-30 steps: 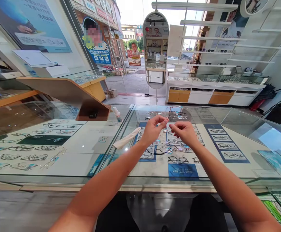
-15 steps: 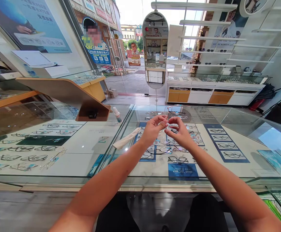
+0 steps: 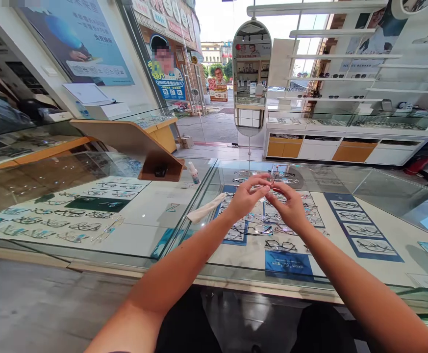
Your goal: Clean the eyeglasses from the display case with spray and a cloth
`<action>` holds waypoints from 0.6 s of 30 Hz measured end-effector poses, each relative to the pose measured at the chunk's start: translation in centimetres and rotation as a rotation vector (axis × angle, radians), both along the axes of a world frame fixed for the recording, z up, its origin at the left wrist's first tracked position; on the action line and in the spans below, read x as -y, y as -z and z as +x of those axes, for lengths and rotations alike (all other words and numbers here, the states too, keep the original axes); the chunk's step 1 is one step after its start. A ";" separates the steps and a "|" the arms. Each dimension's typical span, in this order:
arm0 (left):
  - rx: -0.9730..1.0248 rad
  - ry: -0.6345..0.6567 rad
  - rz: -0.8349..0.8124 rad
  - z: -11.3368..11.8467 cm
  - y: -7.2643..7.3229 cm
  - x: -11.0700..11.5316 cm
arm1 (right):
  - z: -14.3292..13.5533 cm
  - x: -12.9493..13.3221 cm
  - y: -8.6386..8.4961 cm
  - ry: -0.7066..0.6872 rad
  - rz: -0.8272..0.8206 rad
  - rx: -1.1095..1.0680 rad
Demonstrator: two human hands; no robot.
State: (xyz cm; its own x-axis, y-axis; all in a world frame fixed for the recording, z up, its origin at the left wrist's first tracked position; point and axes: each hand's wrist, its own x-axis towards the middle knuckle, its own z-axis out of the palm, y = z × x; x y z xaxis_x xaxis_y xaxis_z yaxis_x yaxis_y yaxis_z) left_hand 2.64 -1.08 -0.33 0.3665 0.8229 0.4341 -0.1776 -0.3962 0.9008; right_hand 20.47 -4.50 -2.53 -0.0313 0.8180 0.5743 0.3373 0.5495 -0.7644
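The thin glasses (image 3: 273,178) are up at your fingertips, over the far part of the glass counter (image 3: 232,280). They look partly red, but they are small and your fingers hide a lot of them. Your left hand (image 3: 247,198) has its thumb and fingers pressed together, and it pinches the glasses. Your right hand (image 3: 289,202) is right next to it, with the fingers bent and the thumb a little below them. I cannot tell if your right hand is pinching the glasses too. Both your arms reach out over the counter. Under your hands, lots of other glasses lie in the case. One black pair (image 3: 280,246) sits just behind a blue card (image 3: 289,264), near you. To the right, a long blue strip (image 3: 382,236) has four pairs on it in a row. To the left of your hands, a white cloth (image 3: 206,208) lies on the glass. A little spray bottle (image 3: 193,173) stands up behind the cloth, close to a brown wooden stand (image 3: 125,142). Farther left, more glasses lie in rows around a dark green mat (image 3: 85,203). A tall round-ended mirror (image 3: 252,81) is far in front of you.
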 end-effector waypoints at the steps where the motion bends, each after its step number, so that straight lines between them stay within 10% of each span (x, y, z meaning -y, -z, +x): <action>1: -0.046 -0.066 0.085 -0.2 -0.2 0.0 | 0.2 0.0 0.0 0.022 0.010 -0.001; 6: -0.088 -0.572 0.352 -2.7 -0.9 -2.6 | 1.4 -0.4 -0.5 0.129 0.061 0.051; 11: -0.053 -1.089 0.177 -8.6 0.6 -8.8 | 2.3 -0.9 -0.6 0.166 0.119 0.065; 18: -0.032 -1.037 -0.259 -13.7 4.5 -13.1 | 2.4 -1.3 -0.3 0.163 0.100 0.080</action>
